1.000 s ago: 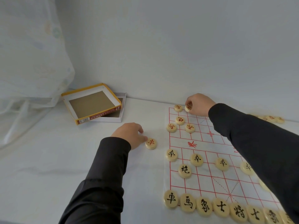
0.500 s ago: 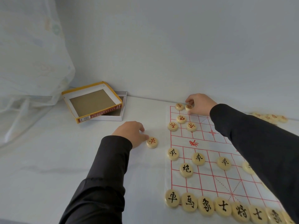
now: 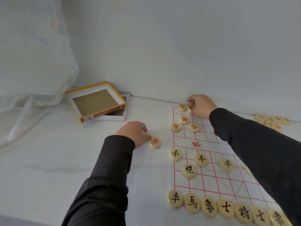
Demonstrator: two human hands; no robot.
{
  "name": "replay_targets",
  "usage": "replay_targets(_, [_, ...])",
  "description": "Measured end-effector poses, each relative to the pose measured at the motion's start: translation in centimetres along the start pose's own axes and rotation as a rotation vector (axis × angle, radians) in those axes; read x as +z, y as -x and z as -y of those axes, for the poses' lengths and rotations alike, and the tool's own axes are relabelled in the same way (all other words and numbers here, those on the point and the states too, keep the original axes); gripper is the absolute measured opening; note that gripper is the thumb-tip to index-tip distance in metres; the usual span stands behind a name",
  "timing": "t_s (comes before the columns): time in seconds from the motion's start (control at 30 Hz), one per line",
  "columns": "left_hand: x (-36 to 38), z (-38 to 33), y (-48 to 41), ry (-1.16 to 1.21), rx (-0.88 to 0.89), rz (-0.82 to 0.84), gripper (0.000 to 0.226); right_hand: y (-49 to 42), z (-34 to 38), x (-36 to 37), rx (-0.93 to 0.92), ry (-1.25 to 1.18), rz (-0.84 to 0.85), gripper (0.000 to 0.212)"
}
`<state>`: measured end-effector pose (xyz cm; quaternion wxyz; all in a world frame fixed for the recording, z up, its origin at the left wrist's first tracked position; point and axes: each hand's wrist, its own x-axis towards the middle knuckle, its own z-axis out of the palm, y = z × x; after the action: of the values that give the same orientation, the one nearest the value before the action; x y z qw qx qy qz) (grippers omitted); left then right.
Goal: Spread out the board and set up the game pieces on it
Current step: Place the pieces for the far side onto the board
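Red-lined board [image 3: 210, 162] lay spread flat; the right hand [image 3: 201, 106] pinched a red piece [image 3: 190, 108] onto the far row, while the left hand [image 3: 135, 132], loosely curled, touched a spare piece [image 3: 155, 142] beside the board, apparently next.

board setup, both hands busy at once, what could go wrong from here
The right sleeve stretches low across the board; it could sweep the black pieces beside it, such as the soldier. The right hand works tight against a placed red piece and may nudge it. The thin board could shift or wrinkle.
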<state>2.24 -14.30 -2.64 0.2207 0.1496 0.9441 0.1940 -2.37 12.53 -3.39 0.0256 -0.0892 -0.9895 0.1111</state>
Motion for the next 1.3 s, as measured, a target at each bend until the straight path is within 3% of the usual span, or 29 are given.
replay_targets(0.23, [-0.2,0.5,0.0,0.000,-0.012,-0.012,0.039,2.9,4.3,-1.2,-0.193,-0.162,-0.169,0.038])
replay_targets(0.3, [-0.4,0.7,0.0,-0.006,-0.026,-0.020,0.038,4.7,6.5,-1.3,-0.293,-0.211,-0.122,0.028])
replay_targets(0.37, [-0.5,0.9,0.1,-0.008,-0.045,-0.033,0.037,6.6,8.4,-1.2,-0.365,-0.223,0.026,0.022])
replay_targets(0.5, [-0.7,1.3,0.2,-0.004,-0.077,-0.054,0.036,9.0,10.4,0.0,-0.426,-0.080,0.303,0.028])
replay_targets(0.63, [-0.7,1.2,0.1,0.003,-0.099,-0.058,0.036,10.0,11.3,0.8,-0.461,0.021,0.342,0.040])
replay_targets(0.97, [-0.6,1.2,-0.2,0.017,-0.125,-0.064,0.037,10.4,12.2,1.8,-0.523,0.080,0.278,0.029])
replay_targets(1.13, [-0.5,1.0,-0.1,-0.004,-0.119,-0.087,0.038,9.1,11.7,0.4,-0.353,-0.156,0.266,0.015])
replay_targets(1.3, [-0.2,0.6,-0.3,-0.010,-0.104,-0.069,0.039,4.1,9.0,-0.6,-0.005,-0.447,-0.080,0.009])
